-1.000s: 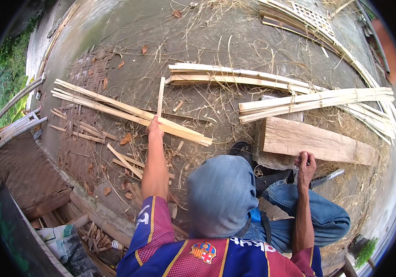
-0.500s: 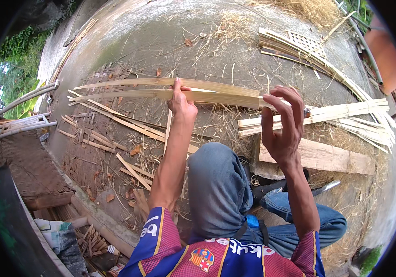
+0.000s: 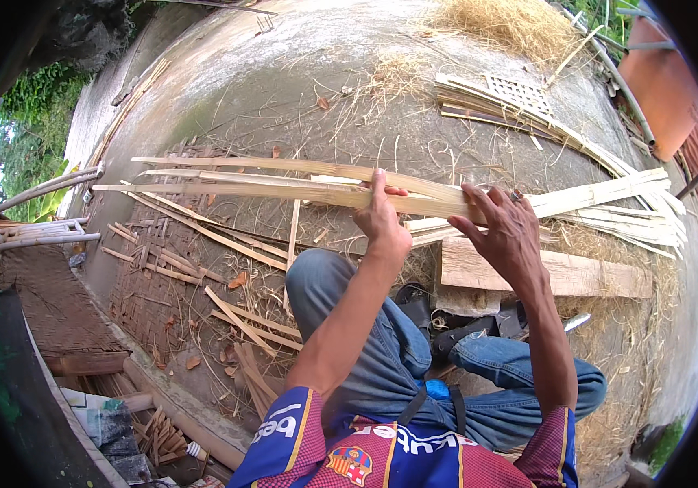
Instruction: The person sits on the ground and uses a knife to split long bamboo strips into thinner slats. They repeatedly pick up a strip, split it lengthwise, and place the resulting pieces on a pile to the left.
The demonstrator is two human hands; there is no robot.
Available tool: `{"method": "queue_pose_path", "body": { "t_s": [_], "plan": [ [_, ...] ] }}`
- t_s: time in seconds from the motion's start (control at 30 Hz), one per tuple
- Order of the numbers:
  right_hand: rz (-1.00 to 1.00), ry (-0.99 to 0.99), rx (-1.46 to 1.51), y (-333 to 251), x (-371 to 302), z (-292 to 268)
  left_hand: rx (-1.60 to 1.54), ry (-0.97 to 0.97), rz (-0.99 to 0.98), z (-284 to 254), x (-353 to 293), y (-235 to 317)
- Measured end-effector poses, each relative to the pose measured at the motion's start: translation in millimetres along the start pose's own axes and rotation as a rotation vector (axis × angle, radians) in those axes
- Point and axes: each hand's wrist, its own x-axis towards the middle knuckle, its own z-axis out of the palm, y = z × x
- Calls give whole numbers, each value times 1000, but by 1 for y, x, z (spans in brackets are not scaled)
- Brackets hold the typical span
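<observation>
While both hands grip bamboo strips (image 3: 284, 189), plank (image 3: 544, 272) beneath

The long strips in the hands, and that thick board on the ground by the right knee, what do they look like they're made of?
The strips look like split bamboo: pale yellow, thin, long and fibrous, bare and unfinished. The left hand and right hand hold them. The board looks like rough-sawn wood, unpainted, pale brown with visible grain, though the kind of wood cannot be told.

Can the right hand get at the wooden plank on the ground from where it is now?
Probably yes: the right hand is up on the bamboo strips, and the wooden plank lies just beneath it with nothing lying across it, though the hand would have to let go first.
</observation>
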Motion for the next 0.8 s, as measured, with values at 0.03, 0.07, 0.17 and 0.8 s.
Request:
{"method": "queue_pose_path", "body": {
  "t_s": [0.03,0.07,0.17,0.8],
  "plan": [
    [34,-57,-17,10,-14,0,4,14,-74,-12,-5,-21],
    [31,-84,-23,15,-28,6,-35,-15,-116,-35,5,-46],
    [101,-174,-21,45,-83,31,15,-48,-215,-70,-11,-99],
    [28,-134,-73,74,-139,122,-64,-161,-569,-145,-13,-165]
  ]
}}
